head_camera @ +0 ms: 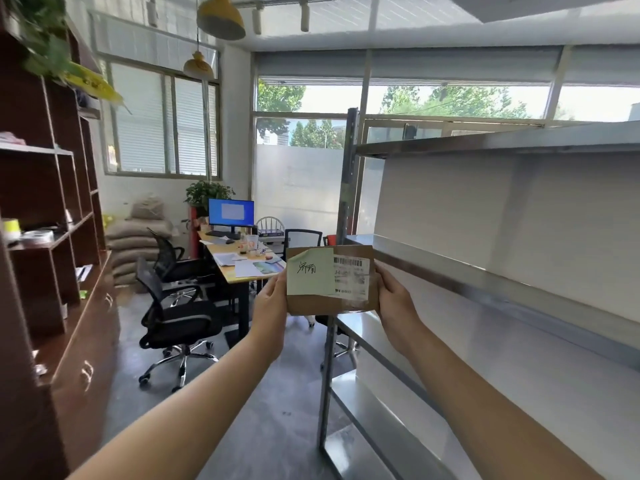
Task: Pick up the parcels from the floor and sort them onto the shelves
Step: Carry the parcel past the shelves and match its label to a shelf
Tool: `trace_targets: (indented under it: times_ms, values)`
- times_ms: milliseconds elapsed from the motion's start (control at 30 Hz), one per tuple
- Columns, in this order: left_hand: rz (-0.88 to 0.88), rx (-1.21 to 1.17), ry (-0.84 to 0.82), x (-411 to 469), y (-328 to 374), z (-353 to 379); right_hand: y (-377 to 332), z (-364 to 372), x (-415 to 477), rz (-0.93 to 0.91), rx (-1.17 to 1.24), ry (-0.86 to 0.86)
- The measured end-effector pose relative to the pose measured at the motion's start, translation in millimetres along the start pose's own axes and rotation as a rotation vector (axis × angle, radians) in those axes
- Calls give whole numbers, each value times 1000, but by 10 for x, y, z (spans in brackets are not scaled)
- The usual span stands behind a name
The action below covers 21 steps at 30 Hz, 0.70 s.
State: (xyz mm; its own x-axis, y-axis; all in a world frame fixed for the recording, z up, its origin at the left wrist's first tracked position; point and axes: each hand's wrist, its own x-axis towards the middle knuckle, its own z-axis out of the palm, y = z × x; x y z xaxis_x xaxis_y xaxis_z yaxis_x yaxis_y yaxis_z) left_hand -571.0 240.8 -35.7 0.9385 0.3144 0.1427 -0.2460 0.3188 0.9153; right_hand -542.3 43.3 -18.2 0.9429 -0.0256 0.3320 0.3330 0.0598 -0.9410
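Observation:
I hold a small brown cardboard parcel (322,303) upright in front of me at mid-frame. A pale green note with handwriting and a white barcode label cover its face. My left hand (272,303) grips its left edge and my right hand (394,303) grips its right edge. The parcel hangs in the air just left of the metal shelving unit (485,282), level with its middle shelf. The shelves in view carry nothing.
A brown wooden cabinet (52,237) lines the left wall. Two black office chairs (176,320) and a desk (239,271) with a monitor and papers stand ahead. Stacked sacks (135,237) lie by the window. Grey floor runs between cabinet and shelving.

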Motion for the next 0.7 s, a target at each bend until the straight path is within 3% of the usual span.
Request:
trace_targets:
  times_ms: [367,700]
  values:
    - [22,30,75,604,117,-948,377,1069,318,67,76,-57]
    - [10,23,121,957,71,-1154,585,1412,680,118,123,-119]
